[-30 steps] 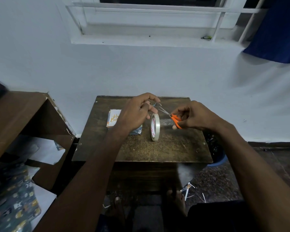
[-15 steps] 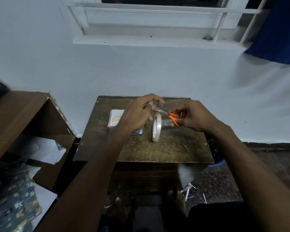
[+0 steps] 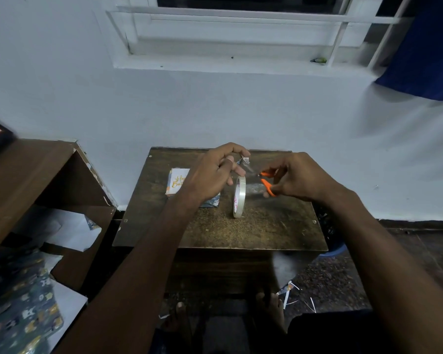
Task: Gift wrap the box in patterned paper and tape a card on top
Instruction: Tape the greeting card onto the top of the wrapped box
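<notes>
Both hands are up over the small dark wooden table (image 3: 266, 231), working at the same spot. The left hand (image 3: 215, 175) has its fingers curled, and its grip is closed on a short strip of clear tape (image 3: 244, 161), pinched at the fingertips just above the roll. The right hand (image 3: 299, 178) has its grip clamped through the orange handles of a small pair of scissors (image 3: 266, 183), with the handles spread and the blades pointing left toward the strip; the blade tips are blurred, so whether they touch the tape cannot be told. Right below the two hands stands the tape roll (image 3: 239, 196), upright on its edge on the table, with red lettering on its inner core. Behind the left wrist lies the wrapped box (image 3: 211, 201), in bluish patterned paper, mostly hidden by the arm. A white card (image 3: 177, 181) with gold script lies on top of it at the far left of the table. Off to the left, a brown shelf unit (image 3: 36, 175) holds loose white paper, and a sheet of the patterned wrapping paper (image 3: 18, 310) lies low in the left corner. Small paper scraps (image 3: 289, 295) lie on the floor beside the person's bare feet (image 3: 269, 310).
</notes>
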Tool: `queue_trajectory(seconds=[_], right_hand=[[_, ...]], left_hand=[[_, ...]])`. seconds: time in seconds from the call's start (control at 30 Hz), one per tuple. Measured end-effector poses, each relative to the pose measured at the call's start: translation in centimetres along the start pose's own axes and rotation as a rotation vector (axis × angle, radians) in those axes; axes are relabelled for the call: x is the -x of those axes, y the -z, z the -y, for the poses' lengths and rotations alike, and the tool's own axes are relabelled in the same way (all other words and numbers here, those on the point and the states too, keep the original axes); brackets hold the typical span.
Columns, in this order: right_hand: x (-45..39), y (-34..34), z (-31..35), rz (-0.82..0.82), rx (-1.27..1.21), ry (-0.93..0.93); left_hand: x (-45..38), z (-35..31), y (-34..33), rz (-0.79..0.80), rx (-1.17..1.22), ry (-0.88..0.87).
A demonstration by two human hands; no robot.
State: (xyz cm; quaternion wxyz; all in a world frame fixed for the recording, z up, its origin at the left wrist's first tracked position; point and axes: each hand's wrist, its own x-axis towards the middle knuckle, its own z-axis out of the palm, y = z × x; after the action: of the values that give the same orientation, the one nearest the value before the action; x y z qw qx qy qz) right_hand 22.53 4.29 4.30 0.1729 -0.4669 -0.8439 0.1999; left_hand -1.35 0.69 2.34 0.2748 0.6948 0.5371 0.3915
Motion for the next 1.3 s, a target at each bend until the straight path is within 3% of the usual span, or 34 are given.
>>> queue_trajectory(seconds=[0.3, 0.5, 0.63, 0.73, 0.8, 0.87, 1.03, 1.3], right_hand=[[-0.3, -2.0, -2.7, 0.032, 0.325, -0.127], [-0.9, -3.7, -2.6, 0.145, 0.421, -0.235], [-0.7, -3.1, -1.7, 0.056, 0.455, -0.247], [-0.6, -3.0, -0.3, -0.021, 0.153, -0.079], [-0.7, -3.3, 0.7, 0.034, -0.125, 0.05], [-0.7, -3.9, 1.3, 0.066, -0.231, 0.107], [-0.8, -4.7, 1.5, -0.042, -0.276, -0.006], [-0.8, -4.2, 2.4, -0.103, -0.12, -0.015]], left_hand=[[0.1, 0.1, 0.2, 0.008, 0.033, 0.002], [0.1, 0.5, -0.1, 0.026, 0.09, -0.004], [-0.1, 0.4, -0.1, 0.049, 0.155, 0.005], [-0.1, 0.3, 0.1, 0.115, 0.214, 0.006], [-0.1, 0.2, 0.1, 0.13, 0.232, -0.001], [-0.1, 0.4, -0.2, 0.1, 0.236, -0.013], [-0.2, 0.6, -1.2, -0.038, 0.25, -0.046], [0.0, 0.8, -1.2, -0.128, 0.281, -0.036]])
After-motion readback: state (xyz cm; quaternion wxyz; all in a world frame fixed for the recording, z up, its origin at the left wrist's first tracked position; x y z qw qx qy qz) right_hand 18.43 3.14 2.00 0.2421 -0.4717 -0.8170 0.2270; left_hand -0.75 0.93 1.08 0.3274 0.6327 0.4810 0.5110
